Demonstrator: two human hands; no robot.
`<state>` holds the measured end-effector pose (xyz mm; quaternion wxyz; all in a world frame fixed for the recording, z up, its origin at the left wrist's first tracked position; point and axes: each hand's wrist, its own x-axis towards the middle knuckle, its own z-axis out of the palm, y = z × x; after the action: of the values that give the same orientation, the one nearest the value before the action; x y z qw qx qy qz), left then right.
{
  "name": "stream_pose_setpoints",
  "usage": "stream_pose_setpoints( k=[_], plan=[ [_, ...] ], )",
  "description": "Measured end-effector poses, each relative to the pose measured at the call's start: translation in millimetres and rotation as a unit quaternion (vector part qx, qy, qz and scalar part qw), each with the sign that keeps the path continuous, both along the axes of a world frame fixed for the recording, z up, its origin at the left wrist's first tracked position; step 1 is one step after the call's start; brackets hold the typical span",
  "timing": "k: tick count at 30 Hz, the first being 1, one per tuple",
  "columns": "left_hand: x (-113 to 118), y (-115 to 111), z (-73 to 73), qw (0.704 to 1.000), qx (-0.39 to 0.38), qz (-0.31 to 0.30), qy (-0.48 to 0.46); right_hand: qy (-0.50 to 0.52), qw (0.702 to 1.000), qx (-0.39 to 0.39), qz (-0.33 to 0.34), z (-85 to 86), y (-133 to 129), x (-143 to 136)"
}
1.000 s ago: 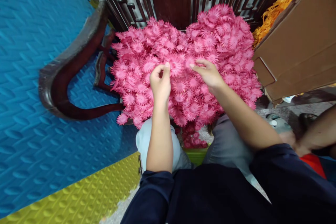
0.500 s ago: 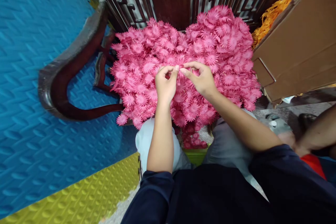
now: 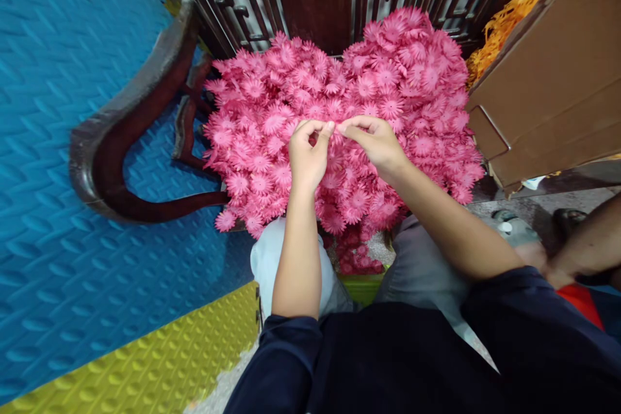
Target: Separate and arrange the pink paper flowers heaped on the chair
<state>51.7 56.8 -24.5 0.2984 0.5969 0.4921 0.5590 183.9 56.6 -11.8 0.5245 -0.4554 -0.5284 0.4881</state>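
Over a large heap of pink artificial flowers [image 3: 354, 200], both of my hands meet with their fingertips close together. My left hand [image 3: 310, 152] pinches with thumb and forefinger. Facing it from the right, my right hand [image 3: 376, 142] is closed in a similar pinch. A small pink flower piece lies between the fingertips, mostly covered by them and hard to tell from the flowers behind. The heaped flowers have thin, spiky petals and pale centres, and spread to both sides of my hands.
A dark wooden armrest [image 3: 140, 110] curves at the left, above a blue mat [image 3: 43, 207] with a yellow strip [image 3: 160, 349]. Carved dark wood [image 3: 315, 0] stands behind the flowers. At right are a cardboard box [image 3: 548, 90], orange strands [image 3: 509, 19] and another person's limb [image 3: 589, 246].
My right hand has shifted slightly right and its fingers have drawn closer together. My left hand has barely moved. The deep pink bit between the fingertips shows less now.
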Motion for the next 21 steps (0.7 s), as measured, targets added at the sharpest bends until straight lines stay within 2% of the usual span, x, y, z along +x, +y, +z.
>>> stream_pose_setpoints(
  k=[6,12,15,21],
  plan=[
    [-0.7,-2.3,2.5,0.999,0.010,-0.012,0.035,0.003,1.000,-0.030,-0.008,1.9,-1.2,0.4],
    [-3.0,-1.3,2.3,0.999,0.007,-0.044,0.001,0.040,0.998,-0.044,0.002,3.4,-0.4,3.2],
    [-5.4,-1.6,3.0,0.998,0.008,-0.064,-0.023,0.061,0.995,-0.070,0.021,5.3,-0.5,4.3],
    [-5.9,-3.5,4.5,0.998,0.012,-0.055,-0.032,0.083,0.988,-0.114,0.065,8.3,-1.6,7.2]
  ],
)
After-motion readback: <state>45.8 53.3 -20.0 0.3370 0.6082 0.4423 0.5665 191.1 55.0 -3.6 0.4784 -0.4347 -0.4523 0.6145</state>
